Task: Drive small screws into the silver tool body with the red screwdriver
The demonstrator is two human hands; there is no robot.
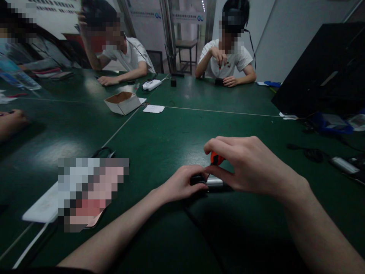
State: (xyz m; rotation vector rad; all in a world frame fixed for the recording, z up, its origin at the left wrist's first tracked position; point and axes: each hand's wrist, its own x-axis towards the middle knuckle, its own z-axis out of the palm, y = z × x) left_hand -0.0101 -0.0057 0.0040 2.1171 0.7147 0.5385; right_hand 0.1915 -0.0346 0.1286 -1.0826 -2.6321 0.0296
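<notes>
My left hand (185,182) is closed around the black end of a black-and-silver cylindrical device (214,183), which lies low over the green table. My right hand (242,163) pinches the orange-and-black handle of a small screwdriver (216,158) between thumb and fingers. The screwdriver points down at the device, close to my left fingertips. Its tip is hidden, so I cannot tell whether it sits in a screw. A dark cable trails from near the device toward the table's front edge.
On the green table (182,133), a white power strip (40,205) and blurred-out phone-like items lie left. Beyond are an open white box (125,104) and a paper slip (154,109). A black monitor (322,72), cables and a silver-and-black device (345,165) occupy the right. Two people sit opposite.
</notes>
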